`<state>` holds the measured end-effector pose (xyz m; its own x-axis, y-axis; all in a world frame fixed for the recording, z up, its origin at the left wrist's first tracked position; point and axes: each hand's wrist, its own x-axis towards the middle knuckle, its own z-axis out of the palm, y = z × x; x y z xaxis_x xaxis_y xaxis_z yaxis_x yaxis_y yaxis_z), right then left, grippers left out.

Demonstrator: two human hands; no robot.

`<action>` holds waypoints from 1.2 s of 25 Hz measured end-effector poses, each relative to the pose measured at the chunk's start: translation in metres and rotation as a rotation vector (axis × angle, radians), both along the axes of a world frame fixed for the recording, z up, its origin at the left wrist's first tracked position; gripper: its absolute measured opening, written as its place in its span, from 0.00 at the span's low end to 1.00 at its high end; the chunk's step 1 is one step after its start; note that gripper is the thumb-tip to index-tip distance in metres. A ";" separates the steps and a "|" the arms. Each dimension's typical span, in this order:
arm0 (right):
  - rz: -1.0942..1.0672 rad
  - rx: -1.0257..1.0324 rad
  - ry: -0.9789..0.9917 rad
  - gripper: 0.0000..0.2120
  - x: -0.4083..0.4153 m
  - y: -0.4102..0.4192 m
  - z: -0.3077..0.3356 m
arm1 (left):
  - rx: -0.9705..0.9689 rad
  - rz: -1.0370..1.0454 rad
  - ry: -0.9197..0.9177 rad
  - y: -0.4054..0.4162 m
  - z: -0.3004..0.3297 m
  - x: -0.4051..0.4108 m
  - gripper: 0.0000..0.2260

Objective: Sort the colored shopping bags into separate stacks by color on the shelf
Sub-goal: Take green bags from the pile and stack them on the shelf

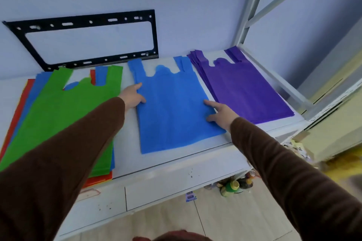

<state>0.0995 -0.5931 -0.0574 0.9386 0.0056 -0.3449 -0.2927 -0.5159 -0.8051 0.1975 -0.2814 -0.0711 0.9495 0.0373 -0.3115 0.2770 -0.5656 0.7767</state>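
The mixed pile (58, 115), green bag on top, lay on the shelf (176, 164) to the left of both hands, its long side running away from us, so we judged the left hand (133, 97) nearer to it. Both hands rested flat, fingers straight, on the blue bag (172, 107) (the right hand (220, 112) beside the purple stack (244, 88)), gripping nothing.
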 end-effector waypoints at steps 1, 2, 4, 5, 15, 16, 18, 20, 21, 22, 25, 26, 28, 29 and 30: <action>0.026 -0.035 -0.023 0.30 0.003 -0.001 -0.001 | 0.038 0.004 -0.010 -0.002 0.002 0.000 0.36; 0.051 -0.097 -0.054 0.30 0.006 -0.001 -0.002 | 0.070 0.008 -0.022 -0.003 0.003 0.001 0.36; 0.108 -0.281 -0.131 0.29 0.014 -0.002 -0.004 | 0.102 0.025 -0.045 -0.006 0.004 0.004 0.36; 0.140 -0.378 -0.175 0.29 0.017 -0.001 -0.004 | 0.111 0.034 -0.055 -0.005 0.003 0.005 0.36; 0.270 -0.731 -0.520 0.20 0.019 0.021 0.023 | 0.601 -0.188 -0.343 0.009 0.042 -0.043 0.22; 0.280 -0.653 -0.533 0.19 0.018 0.032 0.028 | 0.619 -0.209 -0.373 0.015 0.050 -0.054 0.20; 0.321 -0.600 -0.585 0.18 0.015 0.057 0.035 | 0.662 -0.232 -0.411 0.035 0.063 -0.079 0.18; 0.356 -0.560 -0.629 0.16 0.007 0.086 0.038 | 0.694 -0.243 -0.402 0.064 0.070 -0.105 0.18; 0.372 -0.545 -0.643 0.15 0.002 0.101 0.038 | 0.699 -0.243 -0.391 0.082 0.073 -0.117 0.18; 0.388 -0.540 -0.651 0.15 -0.004 0.116 0.037 | 0.697 -0.240 -0.376 0.101 0.074 -0.128 0.17; 0.417 -0.521 -0.659 0.14 -0.025 0.169 0.035 | 0.693 -0.241 -0.349 0.162 0.073 -0.157 0.17; 0.428 -0.513 -0.667 0.14 -0.034 0.187 0.033 | 0.696 -0.249 -0.356 0.181 0.072 -0.165 0.17; 0.451 -0.514 -0.679 0.14 -0.052 0.226 0.031 | 0.690 -0.270 -0.376 0.219 0.070 -0.180 0.17; 0.454 -0.518 -0.674 0.15 -0.061 0.246 0.030 | 0.684 -0.284 -0.385 0.237 0.067 -0.186 0.16; 0.457 -0.521 -0.661 0.15 -0.070 0.265 0.029 | 0.678 -0.303 -0.394 0.254 0.063 -0.192 0.16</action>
<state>0.0293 -0.3284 -0.0288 0.8897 0.4147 0.1911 0.4566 -0.8081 -0.3722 0.0054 -0.0278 -0.0078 0.9833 -0.1770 0.0432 -0.1822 -0.9508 0.2504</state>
